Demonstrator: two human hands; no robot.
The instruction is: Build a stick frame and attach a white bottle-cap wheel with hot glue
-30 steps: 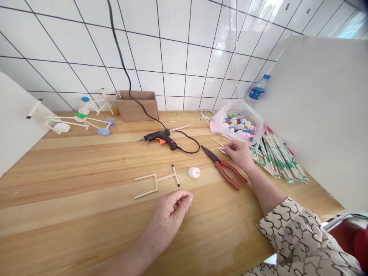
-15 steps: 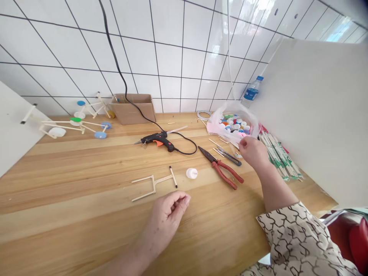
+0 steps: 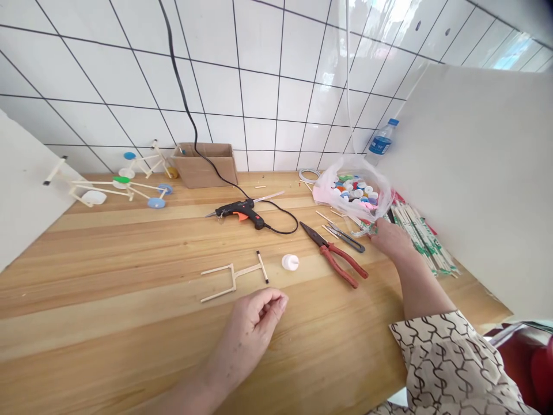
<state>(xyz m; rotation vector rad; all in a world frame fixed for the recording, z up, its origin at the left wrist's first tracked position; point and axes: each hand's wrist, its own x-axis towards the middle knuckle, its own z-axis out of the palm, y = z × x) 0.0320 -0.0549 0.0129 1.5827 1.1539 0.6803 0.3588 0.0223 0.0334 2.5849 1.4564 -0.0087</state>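
Observation:
My left hand [image 3: 254, 323] rests on the wooden table [image 3: 108, 300] with its fingers curled in, nothing visible in them. Just beyond it lie a forked frame of wooden sticks [image 3: 233, 276] and a white bottle cap [image 3: 290, 262]. My right hand [image 3: 391, 239] reaches to the lower edge of a clear plastic bag of coloured bottle caps [image 3: 354, 190]. Its fingertips are bunched at the bag's edge, and what they hold is hidden. Red-handled pliers [image 3: 337, 256] and small snips [image 3: 345, 236] lie just left of that hand.
A black glue gun [image 3: 242, 210] with its cord lies mid-table. A cardboard box [image 3: 205, 161] and stick models with cap wheels [image 3: 121, 184] stand at the back left. Wrapped chopsticks [image 3: 423, 242] and a water bottle [image 3: 382, 141] sit beside a white board [image 3: 475, 173] on the right.
My right hand moved from beside the pliers up to the bag, then down to the bag's lower edge. My left hand has stayed put.

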